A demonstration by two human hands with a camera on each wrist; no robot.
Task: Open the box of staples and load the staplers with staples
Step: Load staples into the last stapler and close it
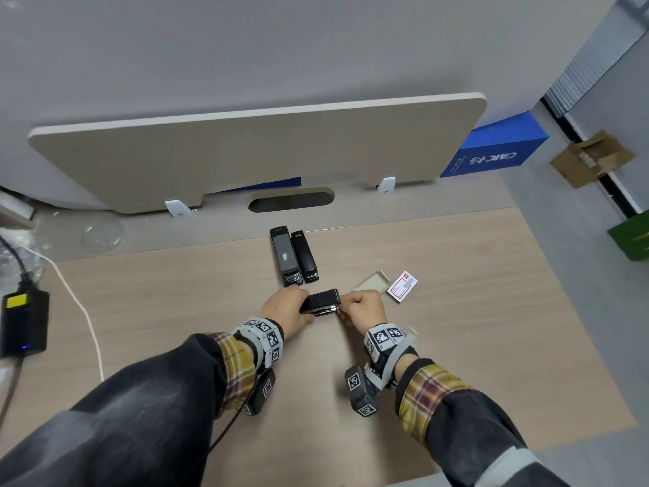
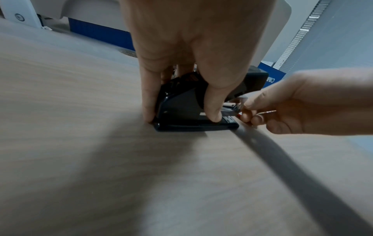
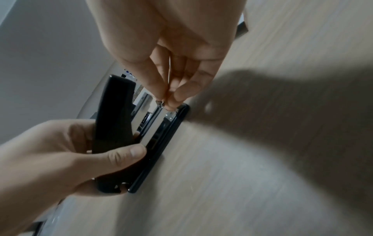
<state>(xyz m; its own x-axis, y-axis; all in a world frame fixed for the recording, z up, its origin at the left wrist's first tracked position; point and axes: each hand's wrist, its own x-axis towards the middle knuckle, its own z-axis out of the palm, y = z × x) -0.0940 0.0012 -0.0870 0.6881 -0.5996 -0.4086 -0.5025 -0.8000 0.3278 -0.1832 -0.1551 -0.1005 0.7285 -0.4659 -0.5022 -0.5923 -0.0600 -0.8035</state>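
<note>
A black stapler (image 1: 321, 300) lies on the desk with its top arm (image 3: 115, 115) lifted off the metal magazine (image 3: 159, 115). My left hand (image 1: 298, 305) grips its rear end, thumb on one side (image 2: 214, 115) and fingers on the other. My right hand (image 1: 342, 307) pinches a thin strip of staples (image 2: 266, 111) at the magazine's front tip. Two more staplers, a grey-topped one (image 1: 285, 254) and a black one (image 1: 305, 256), lie closed side by side farther back. The staple box lies to the right in two parts: a cardboard tray (image 1: 372, 282) and a red-and-white sleeve (image 1: 403, 285).
A beige divider panel (image 1: 260, 149) stands along the desk's far edge, with a cable slot (image 1: 291, 202) before it. At the left edge lie a black power unit (image 1: 23, 321) and a white cable (image 1: 80, 311). A blue box (image 1: 498, 149) sits past the right corner.
</note>
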